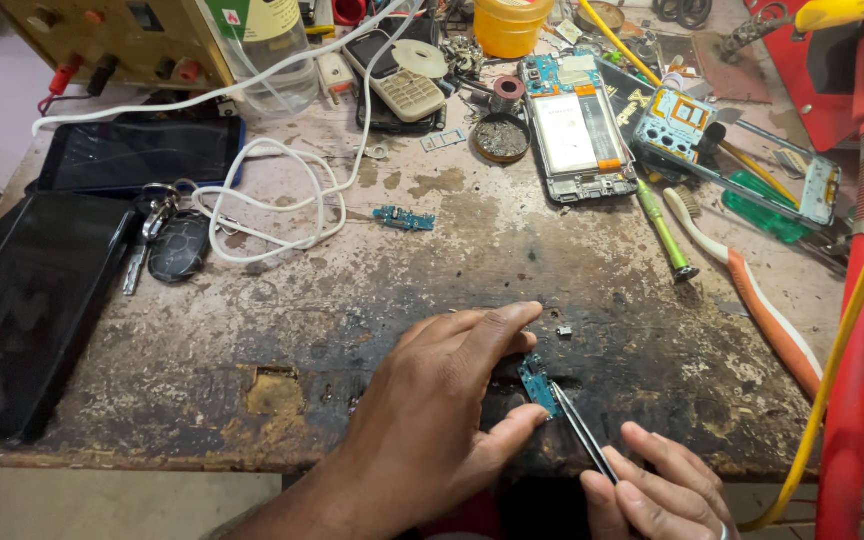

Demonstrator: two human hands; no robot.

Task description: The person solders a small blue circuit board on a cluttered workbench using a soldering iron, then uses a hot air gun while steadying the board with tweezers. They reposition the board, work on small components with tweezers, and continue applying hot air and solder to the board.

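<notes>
1. The small blue rectangular circuit board (535,383), at lower centre of the frame, is pinned by the left hand (442,420) between its fingertips.
2. Thin metal tweezers (582,440) are clamped in the right hand (657,490), their tips touching the board.
3. It is judged light, stiff and fragile; the edges are best gripped.

Both forearms bare, no sleeves; right hand (652,485) wears plain silver ring; left hand (442,420) unadorned.
</notes>
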